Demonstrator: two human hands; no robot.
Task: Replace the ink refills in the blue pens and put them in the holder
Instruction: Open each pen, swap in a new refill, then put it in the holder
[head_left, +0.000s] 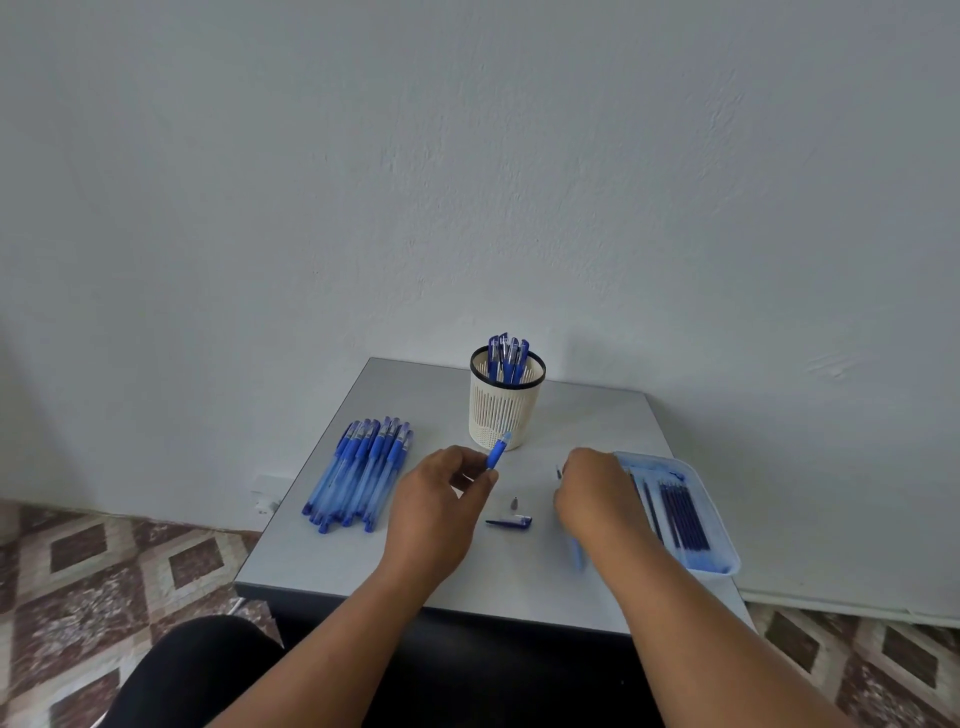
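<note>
My left hand pinches a blue pen barrel that points up toward the cream mesh holder, where several blue pens stand. My right hand grips a thin refill whose dark tip pokes out at its left; a pale blue piece shows under the hand. Between the hands, a small metal tip and a blue pen cap lie on the grey table. A pile of blue pens lies at the left.
A clear blue tray with several dark refills sits at the table's right edge, just beyond my right hand. The table stands against a white wall. A patterned tile floor shows on both sides, and my dark-clothed knee is at the lower left.
</note>
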